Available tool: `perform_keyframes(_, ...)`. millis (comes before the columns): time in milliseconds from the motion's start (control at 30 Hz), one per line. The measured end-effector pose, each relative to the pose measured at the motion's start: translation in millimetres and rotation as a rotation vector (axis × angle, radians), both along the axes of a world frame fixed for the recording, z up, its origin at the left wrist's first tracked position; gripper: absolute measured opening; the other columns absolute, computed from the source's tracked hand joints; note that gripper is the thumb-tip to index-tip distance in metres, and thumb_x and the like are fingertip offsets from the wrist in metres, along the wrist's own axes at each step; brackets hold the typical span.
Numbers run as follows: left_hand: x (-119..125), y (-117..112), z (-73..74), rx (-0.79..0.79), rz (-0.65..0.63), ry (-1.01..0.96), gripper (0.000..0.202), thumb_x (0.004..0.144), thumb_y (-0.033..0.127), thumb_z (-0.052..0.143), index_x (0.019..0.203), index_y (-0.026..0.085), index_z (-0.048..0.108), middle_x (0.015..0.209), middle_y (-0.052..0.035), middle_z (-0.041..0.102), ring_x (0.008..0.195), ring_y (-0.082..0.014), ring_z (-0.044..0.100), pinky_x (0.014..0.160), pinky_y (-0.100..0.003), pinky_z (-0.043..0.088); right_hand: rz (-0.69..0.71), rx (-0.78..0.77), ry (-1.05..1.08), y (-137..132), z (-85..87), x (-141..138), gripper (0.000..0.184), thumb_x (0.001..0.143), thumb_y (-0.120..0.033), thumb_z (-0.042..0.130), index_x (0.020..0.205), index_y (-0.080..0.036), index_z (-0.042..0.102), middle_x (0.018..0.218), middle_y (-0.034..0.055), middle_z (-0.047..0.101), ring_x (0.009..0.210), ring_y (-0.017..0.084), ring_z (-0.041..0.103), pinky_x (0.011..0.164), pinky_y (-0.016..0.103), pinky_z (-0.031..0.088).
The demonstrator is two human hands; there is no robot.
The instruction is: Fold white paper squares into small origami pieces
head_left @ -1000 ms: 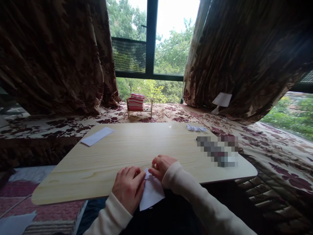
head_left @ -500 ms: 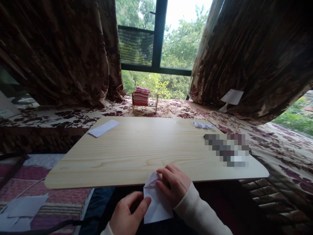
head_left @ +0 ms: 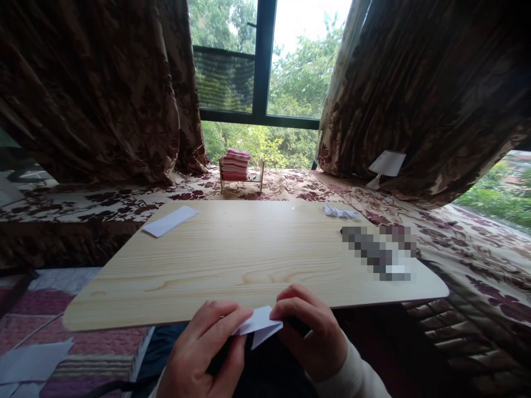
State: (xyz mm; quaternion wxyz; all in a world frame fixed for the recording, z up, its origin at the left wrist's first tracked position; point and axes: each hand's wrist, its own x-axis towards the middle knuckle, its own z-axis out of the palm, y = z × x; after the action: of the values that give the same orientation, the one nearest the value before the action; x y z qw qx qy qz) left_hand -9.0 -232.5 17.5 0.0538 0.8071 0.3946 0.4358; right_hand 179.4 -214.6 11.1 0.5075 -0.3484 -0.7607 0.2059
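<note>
A small folded white paper (head_left: 258, 325) hangs in the air just off the near edge of a light wooden table (head_left: 249, 260). My left hand (head_left: 203, 354) pinches the paper's left side, fingers closed on it. My right hand (head_left: 313, 334) pinches its right side with thumb and forefinger. Both hands sit below the table's front edge, over my lap.
A white paper strip (head_left: 169, 220) lies at the table's far left, a crumpled white paper (head_left: 340, 211) at its far right, beside a blurred-out patch. A tiny wooden rack with striped cloth (head_left: 239, 168) stands on the sill. Dark curtains flank the window. Loose paper sheets (head_left: 31, 362) lie on the floor at left.
The paper came off the table edge and is now held edge-on in the air between both hands. My left hand moved up and right onto it; my right hand shifted down.
</note>
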Motion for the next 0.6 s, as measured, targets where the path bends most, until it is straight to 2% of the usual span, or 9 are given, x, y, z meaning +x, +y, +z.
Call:
perform_keyframes(100, 2, -7, 9.5, 0.006, 0.043, 0.009, 0.032, 0.075, 0.015, 0.053, 0.106, 0.023, 0.053, 0.103, -0.0045, 0.057, 0.094, -0.0156, 0.056, 0.081, -0.024, 0.047, 0.001, 0.011, 0.007, -3, 2.4, -2, 0.015, 0.069, -0.005, 0.054, 0.076, -0.017, 0.058, 0.071, 0.0022, 0.054, 0.065, 0.013, 0.053, 0.058, 0.024, 0.043)
perform_keyframes(200, 5, -8, 12.7, -0.016, 0.061, -0.019, 0.027, 0.073, 0.023, 0.059, 0.100, 0.023, 0.056, 0.096, -0.0035, 0.061, 0.088, -0.0163, 0.059, 0.078, -0.024, 0.049, 0.009, -0.005, 0.037, -4, 3.8, -4, 0.014, 0.069, -0.005, 0.055, 0.075, -0.017, 0.057, 0.071, 0.0018, 0.054, 0.064, 0.012, 0.053, 0.057, 0.023, 0.043)
perform_keyframes(333, 11, -3, 15.2, -0.104, -0.026, -0.085, 0.012, 0.075, 0.019, 0.059, 0.087, 0.021, 0.059, 0.080, -0.0015, 0.062, 0.074, -0.0125, 0.060, 0.067, -0.019, 0.050, 0.017, -0.018, 0.064, -5, 8.5, -6, 0.010, 0.071, -0.007, 0.057, 0.074, -0.017, 0.057, 0.070, 0.0013, 0.053, 0.063, 0.012, 0.053, 0.055, 0.023, 0.043)
perform_keyframes(467, 14, -1, 17.6, -0.134, -0.046, -0.142, 0.012, 0.074, 0.015, 0.059, 0.084, 0.020, 0.062, 0.078, -0.0010, 0.063, 0.072, -0.0117, 0.060, 0.066, -0.018, 0.049, 0.023, -0.028, 0.080, -5, 10.7, -8, 0.011, 0.072, -0.007, 0.054, 0.074, -0.018, 0.056, 0.068, 0.0005, 0.052, 0.062, 0.012, 0.052, 0.055, 0.023, 0.043)
perform_keyframes(533, 13, -1, 18.5, -0.163, -0.052, -0.180, 0.012, 0.075, 0.014, 0.058, 0.082, 0.021, 0.064, 0.075, 0.0001, 0.063, 0.070, -0.0112, 0.060, 0.065, -0.018, 0.049, -0.001, -0.031, 0.083, -6, 10.0, -9, 0.015, 0.074, -0.007, 0.053, 0.082, -0.019, 0.056, 0.071, 0.0005, 0.052, 0.063, 0.012, 0.052, 0.055, 0.024, 0.044)
perform_keyframes(600, 13, -1, 19.1, -0.264, -0.033, -0.233, 0.012, 0.075, 0.017, 0.056, 0.081, 0.021, 0.066, 0.069, 0.0015, 0.064, 0.065, -0.0107, 0.060, 0.062, -0.017, 0.048, -0.048, -0.023, 0.081, -8, 9.3, -8, 0.024, 0.075, -0.007, 0.053, 0.095, -0.020, 0.054, 0.080, 0.0022, 0.053, 0.064, 0.011, 0.052, 0.057, 0.025, 0.046)
